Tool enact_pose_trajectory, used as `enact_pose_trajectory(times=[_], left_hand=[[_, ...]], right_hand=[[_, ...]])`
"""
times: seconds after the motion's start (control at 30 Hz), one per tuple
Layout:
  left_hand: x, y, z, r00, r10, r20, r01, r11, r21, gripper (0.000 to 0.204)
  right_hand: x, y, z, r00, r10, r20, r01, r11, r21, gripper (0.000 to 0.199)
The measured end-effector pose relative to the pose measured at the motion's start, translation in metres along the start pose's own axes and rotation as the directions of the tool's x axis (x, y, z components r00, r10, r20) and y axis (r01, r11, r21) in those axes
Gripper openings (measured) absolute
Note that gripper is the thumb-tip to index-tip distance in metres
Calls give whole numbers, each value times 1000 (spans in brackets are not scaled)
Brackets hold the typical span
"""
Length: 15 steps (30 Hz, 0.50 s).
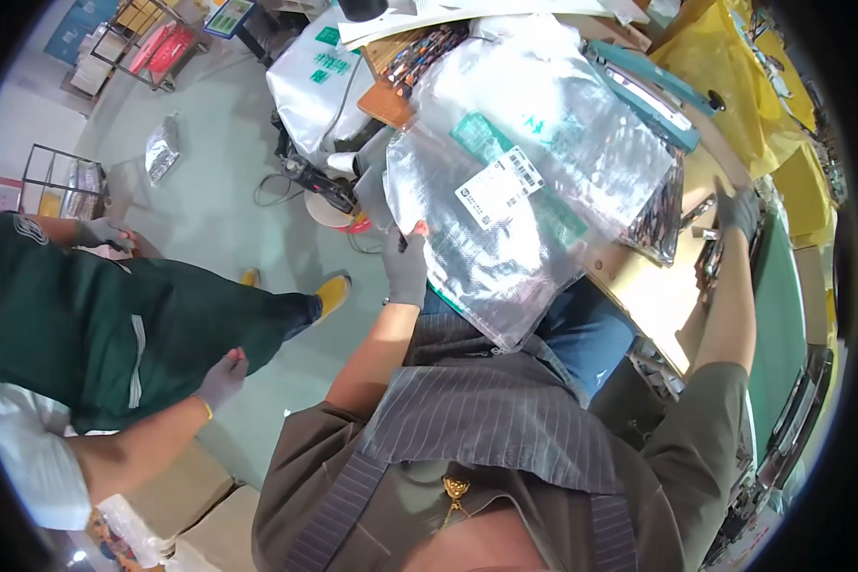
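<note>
My left hand (pixel 405 269), in a grey fingertip-bare glove, is closed on the left edge of a shiny clear plastic bag (pixel 477 262). The bag lies slanted across the near table edge and over my lap. Green tape and a white printed label (pixel 499 188) run across it. Out to the right, my right hand (pixel 737 212), also gloved, reaches over the board's right side with fingers stretched out. Small dark metal pieces (pixel 710 257) lie close beside it. Another plastic bag (pixel 582 143), with dark pieces showing at its end, rests behind the labelled one.
A teal bag sealer (pixel 643 95) stands at the back right of the wooden table (pixel 653 296). Yellow plastic (pixel 720 86) drapes beyond it. A large white sack (pixel 319 86) sits back left. At left stands a co-worker in a dark green apron (pixel 133 334), gloved hands apart.
</note>
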<state>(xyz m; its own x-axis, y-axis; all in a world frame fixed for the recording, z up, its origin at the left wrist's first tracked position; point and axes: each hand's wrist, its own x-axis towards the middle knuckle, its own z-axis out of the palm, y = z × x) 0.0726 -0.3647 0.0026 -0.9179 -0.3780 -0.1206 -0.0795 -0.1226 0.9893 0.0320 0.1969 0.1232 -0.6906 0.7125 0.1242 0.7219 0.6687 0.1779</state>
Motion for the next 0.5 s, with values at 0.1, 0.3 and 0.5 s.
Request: enact_pose_trajectory(times=[0.1,0.3,0.5], left_hand=[[3,-3,-5,998,-48,50,42,992,115,16],[1,18,2,997,-44,70,29,976,214,23],[-17,64,51,895,422,142,-430,738,521,34]], right_hand=[[9,85,54,980,192,-45,-181,967,179,113],[13,107,94,948,316,-26,-312,944,105,115],[39,170,140,931,342,125,-364,870,332,110]])
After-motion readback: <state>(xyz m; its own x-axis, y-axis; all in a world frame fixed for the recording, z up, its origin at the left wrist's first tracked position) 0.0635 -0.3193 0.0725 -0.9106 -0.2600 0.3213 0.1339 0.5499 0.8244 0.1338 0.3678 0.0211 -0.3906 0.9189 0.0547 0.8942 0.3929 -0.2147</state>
